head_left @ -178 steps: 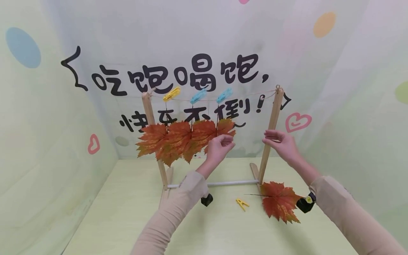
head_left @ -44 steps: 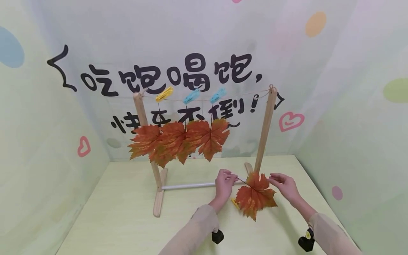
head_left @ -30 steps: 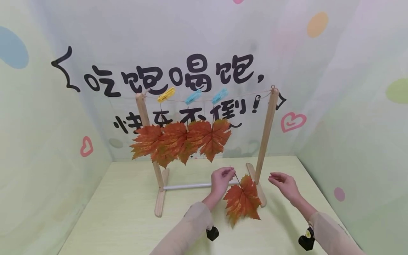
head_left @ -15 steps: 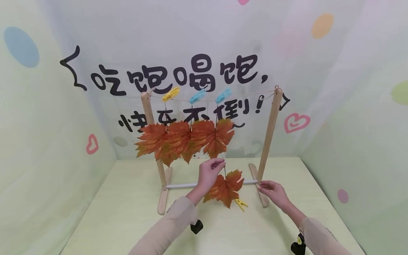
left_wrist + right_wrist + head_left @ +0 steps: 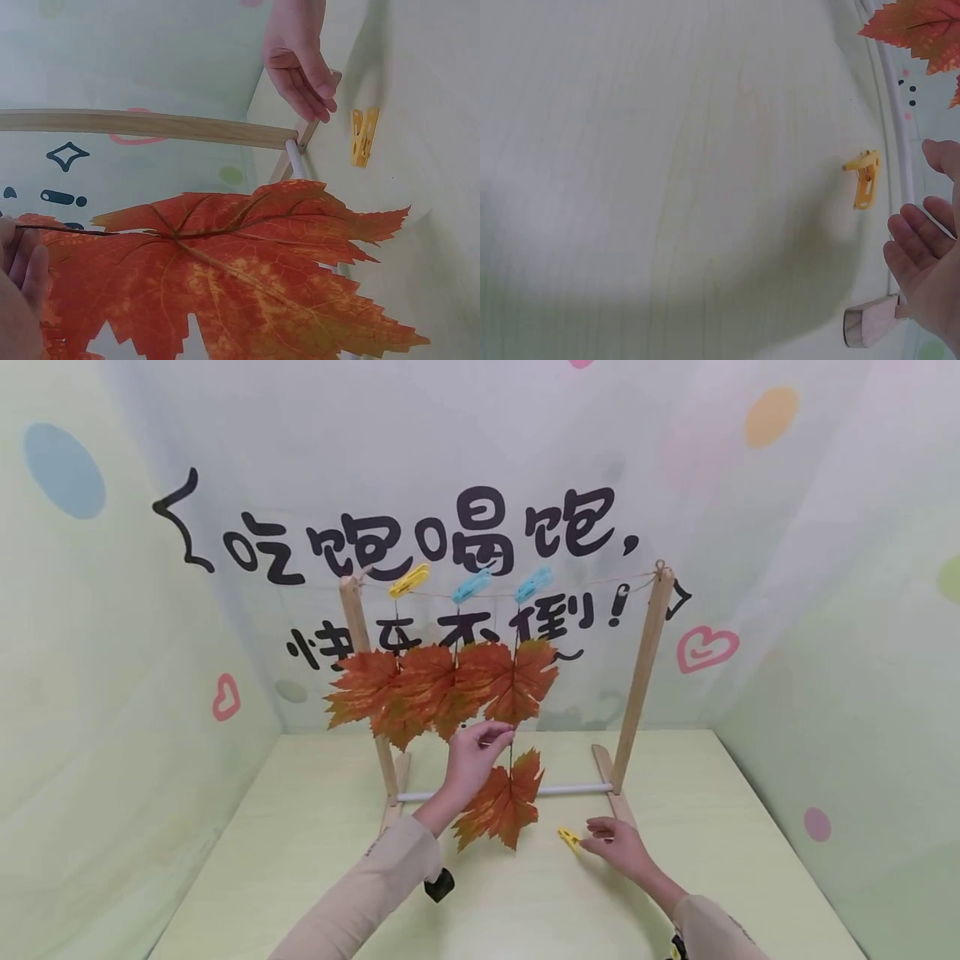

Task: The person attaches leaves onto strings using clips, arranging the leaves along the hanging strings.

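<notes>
My left hand [image 5: 472,760] pinches the stem of an orange-red artificial maple leaf [image 5: 501,806], which hangs below the fingers in front of the rack. In the left wrist view the leaf [image 5: 225,262] fills the lower half. My right hand [image 5: 618,847] is just beside a yellow clothespin [image 5: 568,839] lying on the table. The right wrist view shows that hand [image 5: 930,247] with loosely bent fingers, a gap between it and the clothespin [image 5: 865,180]. Several similar leaves [image 5: 431,685] hang in a row from the string, held by a yellow clothespin [image 5: 409,581] and two blue clothespins [image 5: 472,585].
A wooden rack stands on the pale table [image 5: 262,860], with a left post [image 5: 356,618], a right post [image 5: 642,685] and a white crossbar [image 5: 577,790] low down. Its string [image 5: 600,582] runs between the post tops. Printed fabric walls [image 5: 825,610] surround the table.
The leaf that lay on the table at the right was picked up by the left hand and carried left. The right hand has moved down and left, close to the loose yellow clothespin.
</notes>
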Motion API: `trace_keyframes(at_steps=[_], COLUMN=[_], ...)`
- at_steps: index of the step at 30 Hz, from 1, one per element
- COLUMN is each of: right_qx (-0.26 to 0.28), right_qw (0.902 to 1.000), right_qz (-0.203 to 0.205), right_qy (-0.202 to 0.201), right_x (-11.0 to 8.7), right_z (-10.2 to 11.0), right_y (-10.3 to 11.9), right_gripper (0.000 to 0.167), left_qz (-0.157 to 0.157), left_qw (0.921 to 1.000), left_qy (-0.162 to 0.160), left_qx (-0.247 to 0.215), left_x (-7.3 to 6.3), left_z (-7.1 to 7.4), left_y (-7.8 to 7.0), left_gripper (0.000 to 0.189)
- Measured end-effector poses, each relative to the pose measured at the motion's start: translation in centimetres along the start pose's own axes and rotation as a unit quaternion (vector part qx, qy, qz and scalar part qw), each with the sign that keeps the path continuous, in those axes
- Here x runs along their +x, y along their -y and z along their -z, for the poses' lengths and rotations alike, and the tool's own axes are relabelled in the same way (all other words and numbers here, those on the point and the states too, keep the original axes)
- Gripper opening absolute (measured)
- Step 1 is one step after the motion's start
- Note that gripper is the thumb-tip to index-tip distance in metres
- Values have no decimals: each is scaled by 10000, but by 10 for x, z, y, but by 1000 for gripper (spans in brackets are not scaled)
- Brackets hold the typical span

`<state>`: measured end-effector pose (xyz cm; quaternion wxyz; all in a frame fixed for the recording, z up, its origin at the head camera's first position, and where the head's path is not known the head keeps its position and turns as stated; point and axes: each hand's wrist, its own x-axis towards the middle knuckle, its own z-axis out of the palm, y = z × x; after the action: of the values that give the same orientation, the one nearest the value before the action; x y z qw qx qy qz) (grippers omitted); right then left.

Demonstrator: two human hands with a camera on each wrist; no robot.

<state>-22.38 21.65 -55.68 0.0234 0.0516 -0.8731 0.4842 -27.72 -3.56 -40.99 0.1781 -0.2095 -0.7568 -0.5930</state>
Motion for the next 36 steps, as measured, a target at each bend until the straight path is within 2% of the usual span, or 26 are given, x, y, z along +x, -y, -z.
trace_keyframes(at_steps=[1,6,14,24,36], right_qx=[-74,-222,-507,-955,-823], right_qw=[9999,9995,9976,9926,9946], right_qz=[52,31,86,284,209], right_qy=[-55,-238,-463,-690,-594], right_x=[1,0,0,-3,-6], right_z=[-4,-19,-31,-34,-28], right_y=[-7,-12,-16,-19,-22], right_gripper=[39,39,37,32,25], left_qz=[2,-30,-56,109,76], left_qw=[10000,9996,9995,9986,9974], left_qy=[37,234,255,495,580], left_qx=[44,149,175,129,413], left_x=[0,-1,1,3,4], left_z=[1,5,8,6,6], left_y=[0,0,0,1,0], left_gripper=[12,15,19,22,12])
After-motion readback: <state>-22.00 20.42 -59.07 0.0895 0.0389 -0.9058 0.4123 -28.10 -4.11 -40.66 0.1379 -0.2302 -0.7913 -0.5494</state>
